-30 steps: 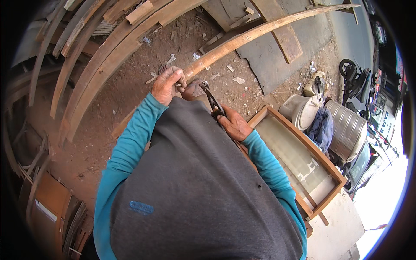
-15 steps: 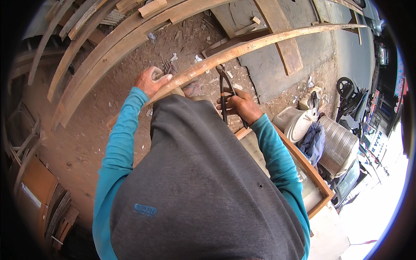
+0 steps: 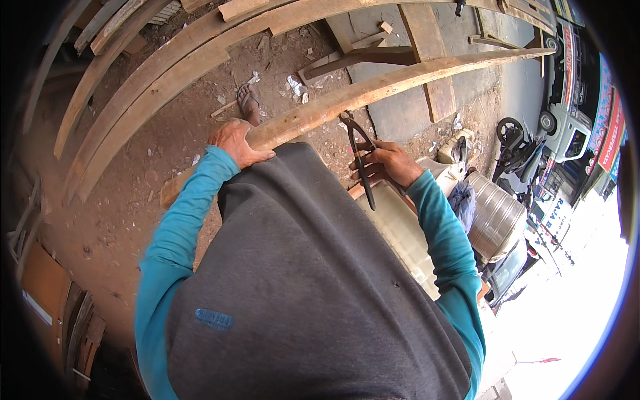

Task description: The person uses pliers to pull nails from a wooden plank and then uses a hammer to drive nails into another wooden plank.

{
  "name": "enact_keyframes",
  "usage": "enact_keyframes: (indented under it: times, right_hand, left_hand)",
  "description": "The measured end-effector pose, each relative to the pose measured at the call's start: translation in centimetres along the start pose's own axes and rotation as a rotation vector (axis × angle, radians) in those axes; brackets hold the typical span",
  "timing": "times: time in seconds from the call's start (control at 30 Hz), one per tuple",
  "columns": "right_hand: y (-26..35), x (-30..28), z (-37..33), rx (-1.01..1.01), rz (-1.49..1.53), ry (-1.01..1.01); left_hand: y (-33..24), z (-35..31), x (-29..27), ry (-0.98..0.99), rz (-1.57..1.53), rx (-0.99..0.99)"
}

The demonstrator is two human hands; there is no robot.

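Note:
A long wooden plank crosses in front of me, from my left side to the far right. My left hand is closed around it near its left part, with the thumb on my side. In my right hand is a pair of end-cutting pincers with dark, partly orange handles. The handles stand somewhat apart. The pincers' jaws are at the plank's near edge; whether they bite on a nail there is too small to tell.
Long boards lie beyond the plank at the left and top. A wide board and a grey sheet lie on the dirt floor. At the right are a metal drum, a motorcycle and a parked vehicle.
My left hand has turned over and now wraps the plank more fully. The pincers and my right hand have shifted slightly right and down. The view has shifted too.

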State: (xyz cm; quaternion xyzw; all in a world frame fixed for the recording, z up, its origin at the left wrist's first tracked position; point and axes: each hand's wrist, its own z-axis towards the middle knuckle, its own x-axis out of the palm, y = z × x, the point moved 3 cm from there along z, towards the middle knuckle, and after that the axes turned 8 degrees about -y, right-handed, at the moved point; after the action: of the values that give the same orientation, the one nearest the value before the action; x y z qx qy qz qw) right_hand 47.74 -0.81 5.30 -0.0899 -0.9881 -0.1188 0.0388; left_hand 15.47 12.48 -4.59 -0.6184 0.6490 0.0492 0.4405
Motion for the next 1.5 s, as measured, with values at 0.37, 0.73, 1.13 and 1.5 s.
enact_keyframes:
  times: [0.37,0.73,1.13,1.5]
  right_hand:
    - [-2.3,5.3,0.7,0.043,0.341,-0.1]
    - [-6.7,4.7,7.3,-0.522,-0.168,-0.626]
    - [-11.6,-9.0,-1.4,-0.931,-0.487,-0.38]
    - [-13.7,-18.8,-6.1,-0.955,-0.37,-0.127]
  left_hand:
    - [0.0,0.8,-1.1,-0.087,0.013,-0.012]
    - [-0.9,5.7,0.4,0.085,-0.047,-0.038]
    - [-24.7,4.8,5.6,-0.046,-0.939,-0.061]
    - [-30.7,5.2,11.6,0.032,-1.612,-0.053]
